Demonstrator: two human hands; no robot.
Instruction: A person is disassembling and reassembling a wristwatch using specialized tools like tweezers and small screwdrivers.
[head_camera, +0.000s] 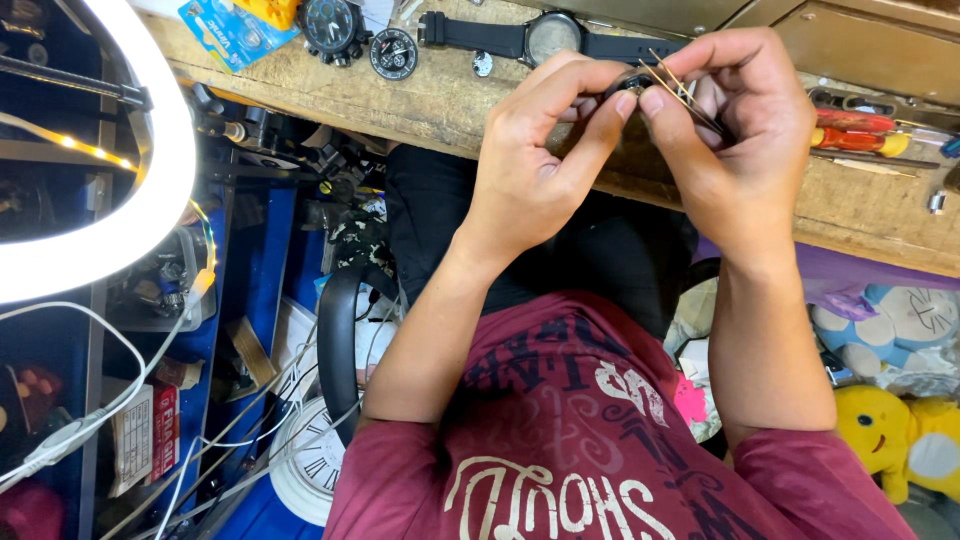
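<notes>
Above wooden bench (420, 105), both hands (640, 110) pinch small watch part (628, 84), tweezers (680, 92).

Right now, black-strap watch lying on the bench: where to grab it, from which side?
Take the watch by its round case, fingers pinching across the case edges from above. It lies flat, face up, with the strap stretched left and right, so the case sides toward and away from the person look free. Both hands are busy nearby.
</notes>
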